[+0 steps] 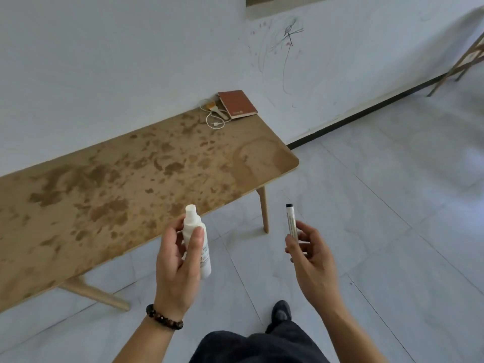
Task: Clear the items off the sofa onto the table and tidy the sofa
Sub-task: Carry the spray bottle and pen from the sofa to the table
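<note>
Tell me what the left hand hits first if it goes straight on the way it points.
Most likely the table, at its near edge: the left hand, holding the white bottle, points toward it. Depth is unclear, so it may instead pass above it toward the wall.

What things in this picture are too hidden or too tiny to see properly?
In the head view:
the white bottle: label print too small, partly behind the left hand.
the marker: lower end hidden inside the right hand.
the table: left end cut off by the picture's edge.
the notebook: cover logo too small to read.
the sofa: nowhere in this view.
</note>
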The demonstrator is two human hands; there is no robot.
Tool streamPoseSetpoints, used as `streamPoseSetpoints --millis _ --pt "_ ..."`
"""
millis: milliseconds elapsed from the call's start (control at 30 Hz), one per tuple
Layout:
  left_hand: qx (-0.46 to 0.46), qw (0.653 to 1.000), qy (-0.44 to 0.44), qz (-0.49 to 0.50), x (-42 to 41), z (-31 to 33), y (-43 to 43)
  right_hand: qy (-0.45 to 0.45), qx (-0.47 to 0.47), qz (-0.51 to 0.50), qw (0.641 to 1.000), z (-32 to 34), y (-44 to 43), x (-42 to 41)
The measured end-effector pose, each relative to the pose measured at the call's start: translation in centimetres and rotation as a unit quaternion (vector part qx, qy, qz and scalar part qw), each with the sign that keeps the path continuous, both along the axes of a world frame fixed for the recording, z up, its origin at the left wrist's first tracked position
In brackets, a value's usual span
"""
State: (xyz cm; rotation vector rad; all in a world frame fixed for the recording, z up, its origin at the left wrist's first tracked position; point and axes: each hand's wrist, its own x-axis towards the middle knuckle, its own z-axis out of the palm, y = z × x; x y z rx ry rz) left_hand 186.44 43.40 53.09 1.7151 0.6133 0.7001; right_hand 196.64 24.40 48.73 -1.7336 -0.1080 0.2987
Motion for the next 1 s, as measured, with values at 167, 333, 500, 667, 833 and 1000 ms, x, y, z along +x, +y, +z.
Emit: streamPoseSetpoints --millis 167,333,500,667,833,1000 --pt "0.015 0.998 -0.020 0.054 9.6 2.4 3.3 -0.021 0.004 0.061 0.998 3.1 5.1 12.9" --pt "-0.001 0.997 -0.003 0.080 17.2 -0.5 7.6 -0.010 -0.018 0.109 0.994 1.1 10.8 21.8" --pt "-0.022 0.995 0.021 0.099 25.6 -3.2 14.1 0.017 -0.035 0.123 0.992 -1.2 17.0 29.4" --pt "-0.032 0.991 0.037 0.124 35.5 -4.2 22.0 0.003 -0.108 0.161 0.981 -2.4 25.0 39.0" --pt "-0.013 0.986 0.081 0.145 43.5 -5.4 29.3 -0.023 -0.173 0.218 0.960 -4.8 35.0 49.2" --pt "0.001 0.977 0.119 0.177 50.8 -8.5 35.9 -0.047 -0.216 0.254 0.941 -10.6 45.1 59.3"
